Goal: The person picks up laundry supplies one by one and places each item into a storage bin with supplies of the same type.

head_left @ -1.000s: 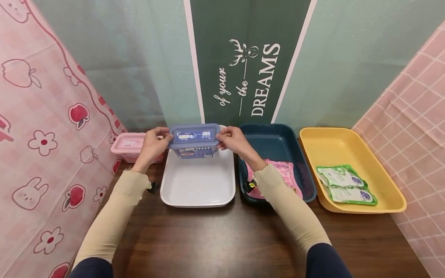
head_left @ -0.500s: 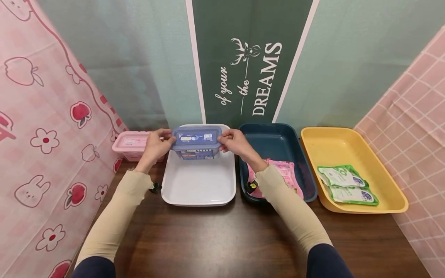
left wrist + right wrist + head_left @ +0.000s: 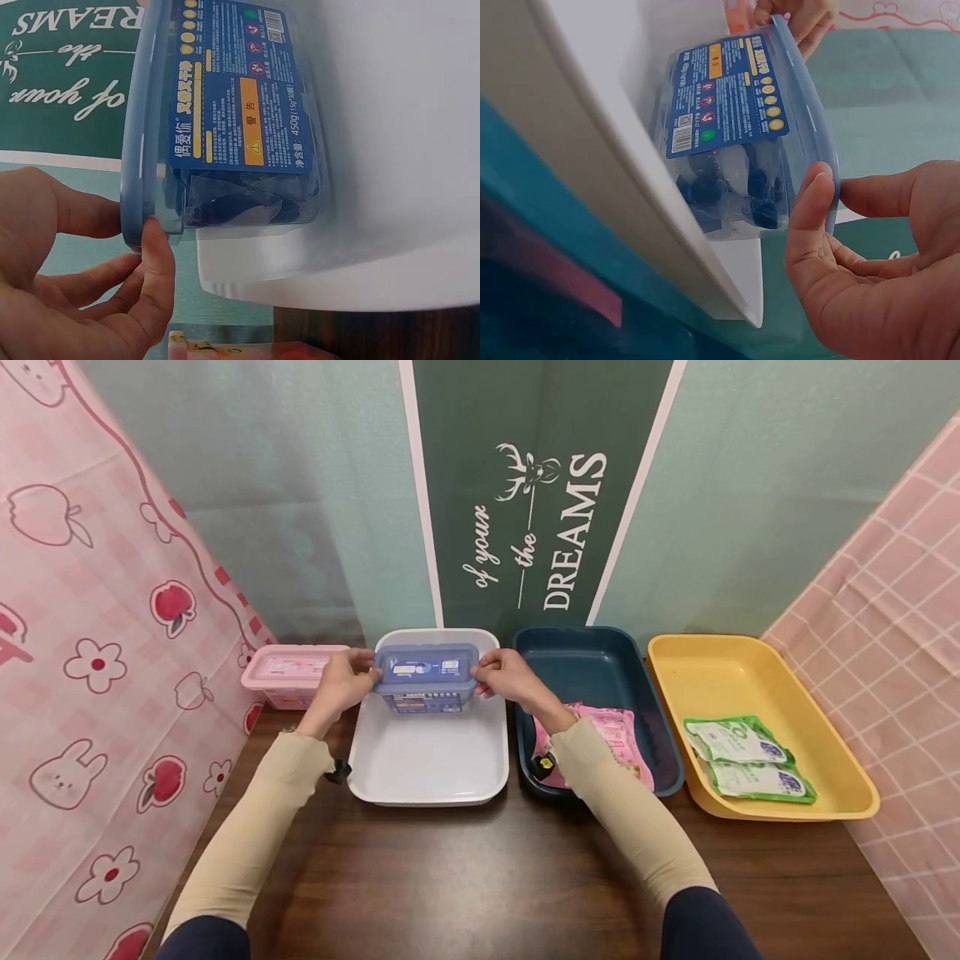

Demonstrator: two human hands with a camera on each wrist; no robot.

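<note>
A clear plastic box (image 3: pixel 426 681) with a blue lid is held level by both hands over the back part of the white tray (image 3: pixel 427 768). Its printed label and dark blue contents show in both wrist views. My left hand (image 3: pixel 347 681) pinches the left end of the lid (image 3: pixel 133 150) between thumb and fingers. At the lid's right end, my right hand (image 3: pixel 512 678) grips the rim the same way, thumb on the near side in the right wrist view. Whether the box's underside touches the tray floor, I cannot tell.
A pink-lidded box (image 3: pixel 288 672) stands left of the white tray. To the right are a dark blue tray (image 3: pixel 585 668) holding a pink packet (image 3: pixel 618 735), then a yellow tray (image 3: pixel 705 668) with green-and-white packets (image 3: pixel 742 756). Curtains rise behind and at both sides.
Both hands have brought the blue-lidded box slightly nearer and a little to the right, over the white tray. Their grip on its lid ends is unchanged.
</note>
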